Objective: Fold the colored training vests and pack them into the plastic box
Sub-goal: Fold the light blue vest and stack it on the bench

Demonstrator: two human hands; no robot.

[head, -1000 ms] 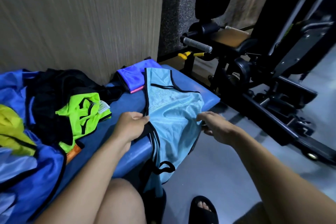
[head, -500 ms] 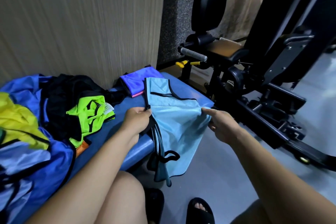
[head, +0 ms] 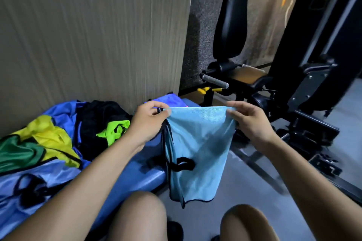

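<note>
The left hand [head: 149, 123] and the right hand [head: 248, 121] are each pinching a top corner of the light blue mesh training vest with black trim [head: 197, 148], which is hanging in the air just beside the end of the padded blue bench [head: 150, 172]. The slick fabric is looking likely to slip from such shallow pinches, and the dangling black strap loop [head: 184, 163] could be snagging or skewing the fold. The plastic box is not showing anywhere, so packing is looking some way off.

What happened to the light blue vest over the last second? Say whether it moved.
Yes. The light blue vest has risen off the blue bench; left hand and right hand hold it hanging.
</note>
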